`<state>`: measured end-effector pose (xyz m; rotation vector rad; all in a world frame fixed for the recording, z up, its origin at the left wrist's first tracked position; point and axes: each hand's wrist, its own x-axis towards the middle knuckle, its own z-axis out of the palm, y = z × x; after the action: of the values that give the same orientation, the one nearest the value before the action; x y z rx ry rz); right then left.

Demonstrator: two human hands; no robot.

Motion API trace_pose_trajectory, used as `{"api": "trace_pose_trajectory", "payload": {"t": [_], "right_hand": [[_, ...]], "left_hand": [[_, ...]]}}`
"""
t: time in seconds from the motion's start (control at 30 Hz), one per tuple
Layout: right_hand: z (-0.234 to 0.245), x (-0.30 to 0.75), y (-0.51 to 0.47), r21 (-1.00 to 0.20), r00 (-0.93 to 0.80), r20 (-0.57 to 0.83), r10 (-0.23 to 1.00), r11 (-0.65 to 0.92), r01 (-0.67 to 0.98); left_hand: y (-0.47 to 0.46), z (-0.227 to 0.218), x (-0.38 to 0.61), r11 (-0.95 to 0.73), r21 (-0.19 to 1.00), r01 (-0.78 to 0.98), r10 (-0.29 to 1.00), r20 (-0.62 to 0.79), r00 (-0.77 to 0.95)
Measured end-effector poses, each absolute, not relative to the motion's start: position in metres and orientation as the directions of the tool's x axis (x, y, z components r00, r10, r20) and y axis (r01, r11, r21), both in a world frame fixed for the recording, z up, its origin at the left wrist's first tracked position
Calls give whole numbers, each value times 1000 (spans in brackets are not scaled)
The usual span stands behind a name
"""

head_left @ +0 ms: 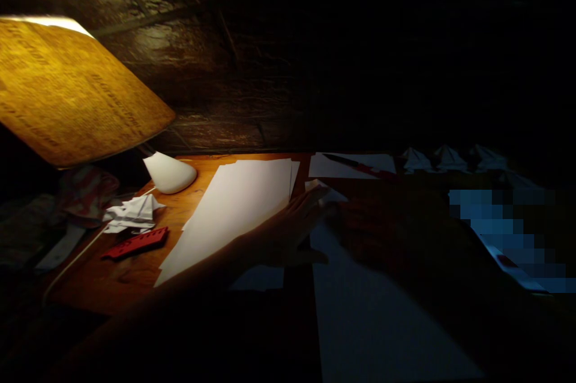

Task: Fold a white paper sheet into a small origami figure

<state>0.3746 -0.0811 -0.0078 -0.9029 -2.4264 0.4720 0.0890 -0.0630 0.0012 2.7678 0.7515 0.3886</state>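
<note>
From the head view, we are looking down at our left hand (292,227) reaching over the right edge of a stack of white paper sheets (238,215) on a wooden desk (103,287). Its fingers are lying flat and close together, with the thumb apart, and they are gripping nothing we can see, their tips just beside a small white sheet (324,189). Our forearm (180,302) is blocking the stack's lower end, and we cannot pick out our right hand in the deep shadow. Left of the stack, a tilted printed lampshade (74,92) is throwing light across the desk, onto a white cone-shaped object (169,172), a crumpled folded paper (132,213) and a red plastic piece (135,243). Beyond the stack, a black pen (342,160) is lying on a sheet (355,165), and three folded paper shapes (450,158) are standing in dimness.
</note>
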Motion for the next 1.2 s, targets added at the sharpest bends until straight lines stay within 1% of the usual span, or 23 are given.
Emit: {"api": "trace_pose_trajectory", "payload": {"t": [0.07,0.13,0.27,0.33,0.43,0.6,0.77,0.83,0.93,1.07,1.2], "right_hand": [[-5,377,-87,-440,-674,328,662,738,511],[-1,379,-93,-393,-663,319,677,731,558],[6,382,-100,-314,-688,247,682,728,609],[8,382,-98,-273,-667,231,708,706,654],[9,383,-92,-234,-624,243,743,669,706],[14,385,-89,-170,-643,267,717,692,701],[17,385,-93,-164,-667,272,694,716,679],[13,385,-95,-179,-668,258,698,714,677],[2,384,-96,-235,-651,254,715,699,676],[-14,383,-91,-310,-595,297,747,665,680],[-34,386,-80,-331,-582,360,730,683,651]], "left_hand": [[-63,4,89,-836,295,463,522,167,836],[-64,7,89,-834,295,466,522,151,839],[-64,10,89,-824,309,475,532,130,837],[-64,11,89,-825,308,473,528,123,840],[-63,13,89,-823,309,476,533,130,836],[-63,11,87,-819,287,498,547,126,827],[-63,10,86,-829,274,487,536,145,832],[-63,12,86,-833,277,479,530,149,835],[-63,13,86,-838,290,462,514,140,846],[-62,14,87,-848,286,446,495,127,860],[-63,15,88,-848,295,440,491,124,862]]}}
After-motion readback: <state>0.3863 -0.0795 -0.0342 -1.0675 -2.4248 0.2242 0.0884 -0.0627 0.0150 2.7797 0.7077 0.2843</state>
